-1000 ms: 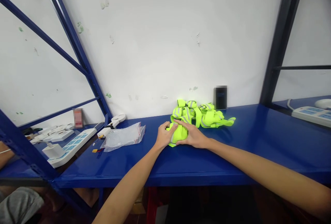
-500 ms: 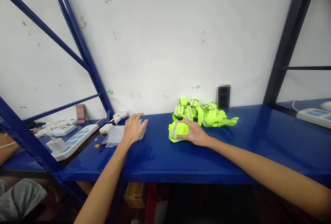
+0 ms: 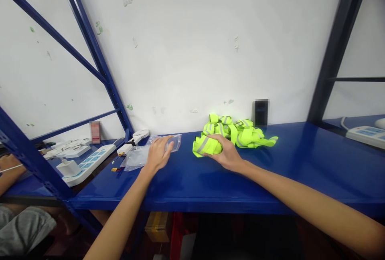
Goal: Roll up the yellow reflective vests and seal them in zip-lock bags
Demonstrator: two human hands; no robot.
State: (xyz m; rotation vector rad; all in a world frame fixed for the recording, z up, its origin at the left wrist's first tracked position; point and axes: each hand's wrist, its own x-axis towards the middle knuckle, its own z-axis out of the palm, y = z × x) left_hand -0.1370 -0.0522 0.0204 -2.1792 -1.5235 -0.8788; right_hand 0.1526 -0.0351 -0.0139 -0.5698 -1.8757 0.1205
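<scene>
My right hand grips a folded neon-yellow reflective band and holds it just above the blue shelf. Behind it lies a heap of the same yellow bands against the wall. My left hand is closed on a clear zip bag, lifting one from the stack of clear bags to its left.
A white power strip, a plug adapter and a small white fan lie at the left. A dark box stands by the wall. Another power strip sits far right. Another person's arm shows at the left edge.
My left hand left the yellow band, reached left to the bag stack and has picked up one clear bag. My right hand has lifted the folded band slightly.
</scene>
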